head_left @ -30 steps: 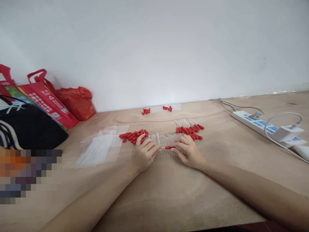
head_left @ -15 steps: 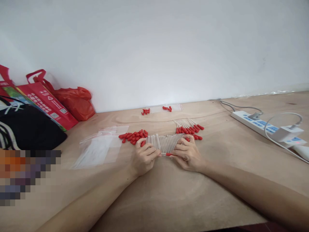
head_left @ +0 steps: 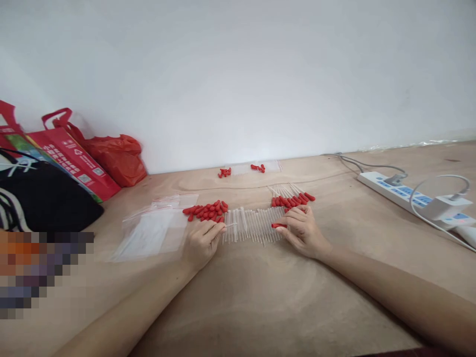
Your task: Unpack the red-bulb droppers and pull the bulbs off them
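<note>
My left hand [head_left: 204,243] is closed, pinching a thin clear glass dropper tube [head_left: 231,224] whose free end points right. Between thumb and fingers my right hand [head_left: 305,233] grips a red rubber bulb [head_left: 278,225], its end facing the tube; the two are apart. Between and beyond the hands lies a row of clear glass tubes [head_left: 253,225], side by side on the wooden table. A pile of red rubber bulbs [head_left: 204,211] sits just behind my left hand. Beyond my right hand lie several tubes fitted with red bulbs, the droppers [head_left: 293,199].
Clear zip bags [head_left: 147,233] lie left of the bulb pile. Near the wall is another clear bag [head_left: 241,169] with red bulbs around it. A white power strip [head_left: 394,191] with cables is at the right. Red bags [head_left: 115,156] and a black bag [head_left: 48,196] stand left.
My hands have drawn apart from the front of the tube row. The left moved left with the glass tube, the right moved right and slightly farther from me with the red bulb.
</note>
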### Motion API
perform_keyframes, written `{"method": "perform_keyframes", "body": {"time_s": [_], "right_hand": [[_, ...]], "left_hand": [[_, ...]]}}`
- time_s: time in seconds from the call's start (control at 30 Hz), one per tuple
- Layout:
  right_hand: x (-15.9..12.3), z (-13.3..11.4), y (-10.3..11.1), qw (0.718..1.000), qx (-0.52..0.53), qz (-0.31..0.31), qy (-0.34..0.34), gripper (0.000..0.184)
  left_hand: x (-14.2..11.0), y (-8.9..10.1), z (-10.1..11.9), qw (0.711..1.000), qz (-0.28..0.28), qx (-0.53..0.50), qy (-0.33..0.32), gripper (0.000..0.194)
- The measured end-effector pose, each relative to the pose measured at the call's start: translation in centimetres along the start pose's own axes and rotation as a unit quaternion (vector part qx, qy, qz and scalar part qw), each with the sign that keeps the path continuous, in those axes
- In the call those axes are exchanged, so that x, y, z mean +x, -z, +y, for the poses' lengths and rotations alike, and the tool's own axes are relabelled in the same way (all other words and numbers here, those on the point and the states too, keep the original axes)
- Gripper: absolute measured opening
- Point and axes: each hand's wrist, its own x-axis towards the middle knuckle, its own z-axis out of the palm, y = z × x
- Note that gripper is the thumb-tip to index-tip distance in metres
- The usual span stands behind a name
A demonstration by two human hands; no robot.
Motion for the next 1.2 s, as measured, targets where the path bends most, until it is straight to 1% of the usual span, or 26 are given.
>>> {"method": "perform_keyframes", "body": {"time_s": [0.1,0.2,0.27,0.4,0.5,0.57,0.67,0.77,0.83,1.0,1.2], "right_hand": [[0.3,0.7,-0.1,1.000,-0.004,0.009,-0.028,0.018],[0.5,1.9,0.1,0.995,-0.024,0.027,-0.089,0.025],[0.6,2.9,0.6,0.989,-0.034,0.038,-0.138,0.026],[0.7,4.8,2.4,0.964,-0.009,0.058,-0.258,0.025],[0.7,5.7,3.7,0.941,0.007,0.066,-0.332,0.026],[0.7,6.1,4.3,0.929,0.002,0.070,-0.364,0.026],[0.5,6.8,4.4,0.922,0.010,0.059,-0.381,0.028],[0.3,7.3,4.1,0.924,0.014,0.022,-0.382,0.029],[0.2,7.5,4.0,0.925,-0.003,-0.001,-0.379,0.029],[0.2,7.0,4.1,0.923,-0.054,-0.041,-0.378,0.028],[0.1,7.0,4.2,0.910,-0.053,-0.072,-0.404,0.024]], "left_hand": [[-0.1,-0.5,-0.2,0.999,-0.005,0.006,0.034,0.026],[0.4,-1.0,0.0,0.999,0.002,0.001,0.041,0.032],[0.7,-1.2,0.0,0.999,0.014,-0.005,0.033,0.032],[1.1,-1.4,0.0,0.999,0.043,-0.019,0.025,0.022],[1.2,-1.5,0.0,0.999,0.031,-0.023,0.034,0.019],[1.2,-1.6,0.0,0.999,0.018,-0.026,0.035,0.018],[1.2,-1.5,0.1,0.998,0.002,-0.056,0.026,0.018],[1.2,-1.3,0.2,0.995,-0.020,-0.101,0.017,0.016],[1.2,-1.2,0.3,0.992,-0.031,-0.118,0.015,0.014],[1.2,-1.0,0.4,0.990,-0.051,-0.132,0.011,0.023],[1.1,-0.9,0.4,0.988,-0.065,-0.138,0.005,0.029]]}}
